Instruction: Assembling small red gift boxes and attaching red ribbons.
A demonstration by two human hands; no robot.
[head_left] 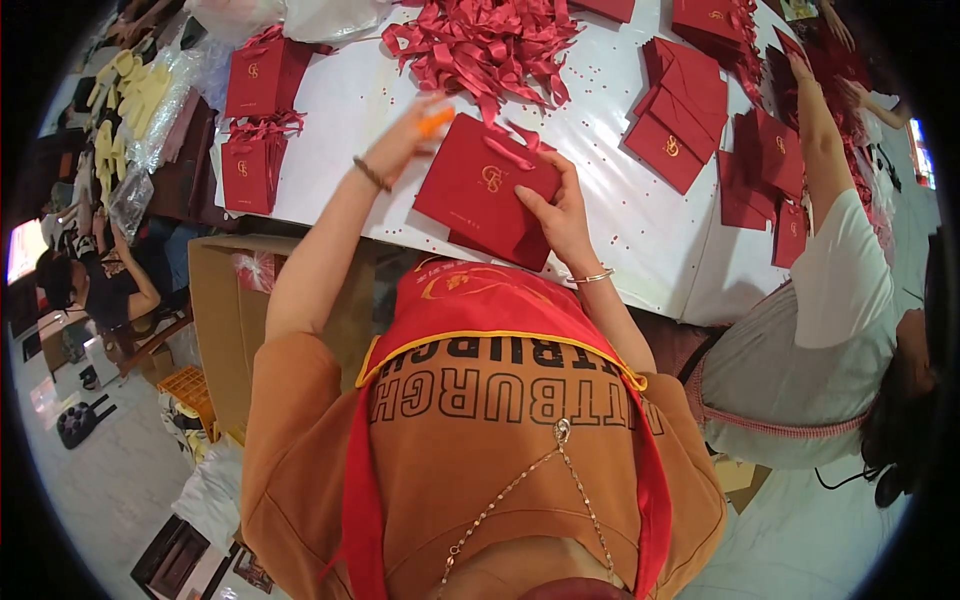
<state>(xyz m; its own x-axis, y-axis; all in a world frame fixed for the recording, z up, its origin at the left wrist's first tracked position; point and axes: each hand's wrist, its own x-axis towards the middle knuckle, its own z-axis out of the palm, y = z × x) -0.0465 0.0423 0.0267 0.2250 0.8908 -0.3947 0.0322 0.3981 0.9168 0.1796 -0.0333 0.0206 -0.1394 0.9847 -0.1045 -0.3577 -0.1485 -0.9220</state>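
A red paper gift bag with a gold emblem and a ribbon handle lies flat at the table's near edge. My right hand grips its right side, thumb on the front and fingers behind. Beneath its lower edge another red piece shows, perhaps a second bag. My left hand is just off the bag's upper left corner, smeared by motion. A small orange thing is at its fingers; whether it is held or worn cannot be made out. Beyond the bag lies a heap of loose red ribbons.
Red bags stand in stacks at the left, and more bags lie fanned at the right. A co-worker's arm reaches over the table on my right. An open cardboard box stands below the table's left edge.
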